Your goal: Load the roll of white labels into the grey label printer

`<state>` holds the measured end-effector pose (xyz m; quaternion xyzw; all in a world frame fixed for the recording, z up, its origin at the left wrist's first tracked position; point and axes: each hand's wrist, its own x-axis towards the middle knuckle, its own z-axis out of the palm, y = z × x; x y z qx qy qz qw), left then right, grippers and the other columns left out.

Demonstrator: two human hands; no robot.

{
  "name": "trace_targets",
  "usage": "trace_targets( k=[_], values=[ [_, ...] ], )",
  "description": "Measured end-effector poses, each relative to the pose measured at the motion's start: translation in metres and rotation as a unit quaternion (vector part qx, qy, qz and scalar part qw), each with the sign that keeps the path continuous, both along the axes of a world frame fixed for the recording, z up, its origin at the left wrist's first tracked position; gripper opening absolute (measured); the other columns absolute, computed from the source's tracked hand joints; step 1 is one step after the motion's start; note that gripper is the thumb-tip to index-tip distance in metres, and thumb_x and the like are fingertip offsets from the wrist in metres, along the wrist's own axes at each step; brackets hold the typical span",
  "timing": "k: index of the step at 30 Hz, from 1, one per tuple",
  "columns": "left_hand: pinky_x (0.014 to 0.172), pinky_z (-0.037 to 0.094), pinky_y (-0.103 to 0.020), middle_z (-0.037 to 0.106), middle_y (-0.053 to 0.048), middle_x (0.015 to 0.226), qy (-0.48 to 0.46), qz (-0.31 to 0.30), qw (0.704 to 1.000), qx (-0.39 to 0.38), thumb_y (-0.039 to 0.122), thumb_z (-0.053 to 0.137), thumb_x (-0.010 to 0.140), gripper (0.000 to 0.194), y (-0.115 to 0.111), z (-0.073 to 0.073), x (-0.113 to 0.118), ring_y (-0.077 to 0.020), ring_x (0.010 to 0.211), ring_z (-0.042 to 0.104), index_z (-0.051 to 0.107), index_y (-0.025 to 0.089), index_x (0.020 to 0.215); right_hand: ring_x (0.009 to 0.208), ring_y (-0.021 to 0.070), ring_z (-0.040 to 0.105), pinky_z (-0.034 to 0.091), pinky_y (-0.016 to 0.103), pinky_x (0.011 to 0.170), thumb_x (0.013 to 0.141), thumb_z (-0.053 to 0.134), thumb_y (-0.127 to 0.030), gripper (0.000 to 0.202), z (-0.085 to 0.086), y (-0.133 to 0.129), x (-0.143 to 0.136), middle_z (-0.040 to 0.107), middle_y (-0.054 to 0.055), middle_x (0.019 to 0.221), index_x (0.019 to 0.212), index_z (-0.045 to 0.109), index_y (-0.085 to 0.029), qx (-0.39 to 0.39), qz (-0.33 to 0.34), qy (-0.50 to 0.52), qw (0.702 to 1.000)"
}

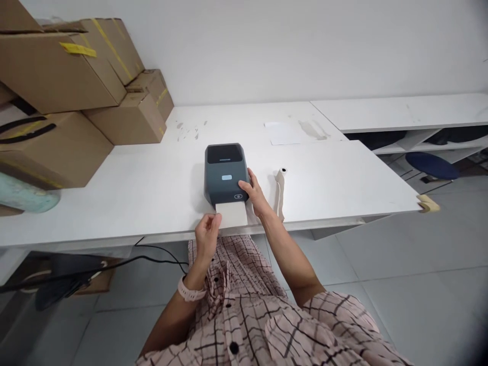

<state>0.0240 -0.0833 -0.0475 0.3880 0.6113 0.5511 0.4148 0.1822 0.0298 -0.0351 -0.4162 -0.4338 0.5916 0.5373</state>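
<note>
A dark teal label printer (225, 175) with a black top window stands on the white table. White label paper (232, 214) sticks out of its front, toward the table's near edge. My left hand (208, 229) pinches the left edge of this paper between thumb and fingers. On the printer's right side rests my right hand (254, 193), with the thumb on top near the round button and the fingers against the side wall. To the right of that hand lies a small paper roll (282, 173) with a strip trailing toward the table edge.
Cardboard boxes (64, 71) are stacked on the left, with a pale green wrapped roll (28, 193) before them. A white sheet (282, 133) lies behind the printer. Beyond the table's padded right corner (427, 203) stands a blue stool (431, 165). Black cables (152, 258) hang below.
</note>
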Motion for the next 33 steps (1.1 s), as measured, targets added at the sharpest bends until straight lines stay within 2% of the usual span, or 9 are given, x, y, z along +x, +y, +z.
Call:
trace_targets(
  k=[3, 6, 11, 16, 19, 21, 24, 29, 33],
  values=[
    [0.046, 0.034, -0.023, 0.049, 0.004, 0.059, -0.090, -0.064, 0.992, -0.054, 0.068, 0.077, 0.073, 0.052, 0.004, 0.011, 0.004, -0.0093, 0.050, 0.041, 0.059, 0.019, 0.071, 0.153, 0.0317, 0.040, 0.032, 0.050, 0.128, 0.068, 0.079, -0.064, 0.110, 0.001, 0.000, -0.001, 0.036, 0.011, 0.170, 0.160, 0.033, -0.023, 0.003, -0.005, 0.000, 1.000],
    [0.050, 0.039, -0.023, 0.063, 0.001, 0.068, -0.151, -0.083, 0.982, -0.080, 0.062, 0.085, 0.066, 0.052, 0.015, 0.022, 0.006, -0.0119, 0.056, 0.053, 0.070, 0.017, 0.088, 0.153, 0.0320, 0.041, 0.033, 0.050, 0.127, 0.068, 0.078, -0.064, 0.112, 0.001, -0.001, -0.002, 0.036, 0.011, 0.169, 0.161, 0.031, -0.022, -0.010, -0.003, 0.002, 1.000],
    [0.054, 0.041, -0.024, 0.063, 0.001, 0.068, -0.134, -0.070, 0.986, -0.064, 0.062, 0.086, 0.064, 0.052, 0.017, 0.015, 0.006, -0.0134, 0.061, 0.056, 0.069, 0.017, 0.083, 0.156, 0.0317, 0.035, 0.032, 0.056, 0.126, 0.080, 0.071, -0.057, 0.092, 0.010, -0.008, 0.000, 0.036, 0.010, 0.169, 0.159, 0.034, -0.027, 0.073, -0.053, -0.108, 0.990],
    [0.050, 0.032, -0.023, 0.044, 0.006, 0.055, -0.077, -0.074, 0.994, -0.035, 0.064, 0.080, 0.071, 0.052, 0.015, -0.002, 0.002, -0.0098, 0.052, 0.040, 0.055, 0.020, 0.063, 0.147, 0.0280, 0.047, 0.028, 0.061, 0.124, 0.096, 0.051, -0.027, 0.056, 0.029, -0.017, -0.001, 0.076, 0.004, 0.125, 0.151, 0.044, -0.033, 0.363, -0.123, -0.367, 0.848],
    [0.051, 0.032, -0.024, 0.036, 0.006, 0.054, -0.015, -0.036, 0.999, 0.011, 0.059, 0.074, 0.082, 0.053, 0.012, -0.003, -0.006, -0.0096, 0.052, 0.035, 0.046, 0.021, 0.058, 0.134, 0.0290, 0.059, 0.027, 0.061, 0.123, 0.097, 0.052, -0.025, 0.057, 0.034, -0.021, -0.007, 0.079, 0.002, 0.113, 0.153, 0.040, -0.034, 0.418, -0.111, -0.430, 0.792],
    [0.058, 0.041, -0.024, 0.049, 0.004, 0.062, 0.045, 0.033, 0.997, 0.053, 0.053, 0.067, 0.090, 0.040, 0.012, 0.000, -0.012, -0.0122, 0.059, 0.047, 0.057, 0.020, 0.069, 0.129, 0.0300, 0.063, 0.027, 0.060, 0.123, 0.098, 0.056, -0.030, 0.057, 0.034, -0.025, -0.013, 0.078, 0.004, 0.116, 0.152, 0.041, -0.033, 0.423, -0.110, -0.457, 0.775],
    [0.087, 0.054, -0.032, 0.069, -0.008, 0.114, 0.131, 0.092, 0.979, 0.127, 0.047, 0.065, 0.093, 0.033, 0.020, 0.006, -0.017, -0.0205, 0.102, 0.065, 0.066, 0.022, 0.115, 0.125, 0.0300, 0.066, 0.035, 0.055, 0.121, 0.099, 0.057, -0.034, 0.047, 0.037, -0.031, -0.023, 0.076, 0.008, 0.120, 0.145, 0.048, -0.029, 0.431, -0.083, -0.492, 0.752],
    [0.116, 0.046, -0.044, 0.043, -0.016, 0.163, 0.103, 0.003, 0.986, 0.133, 0.048, 0.068, 0.092, 0.074, 0.043, 0.004, -0.009, -0.0307, 0.145, 0.049, 0.039, 0.027, 0.157, 0.116, 0.0287, 0.070, 0.043, 0.056, 0.117, 0.100, 0.054, -0.032, 0.029, 0.040, -0.026, -0.020, 0.076, 0.007, 0.110, 0.129, 0.059, -0.030, 0.429, -0.059, -0.487, 0.759],
    [0.111, 0.052, -0.044, 0.038, -0.017, 0.167, 0.081, -0.015, 0.993, 0.087, 0.050, 0.078, 0.084, 0.092, 0.046, -0.005, -0.008, -0.0342, 0.146, 0.049, 0.033, 0.029, 0.161, 0.140, 0.0314, 0.056, 0.042, 0.063, 0.119, 0.098, 0.060, -0.034, 0.046, 0.018, -0.030, -0.005, 0.066, 0.009, 0.138, 0.143, 0.049, -0.034, 0.404, -0.065, -0.380, 0.829]
  ],
)
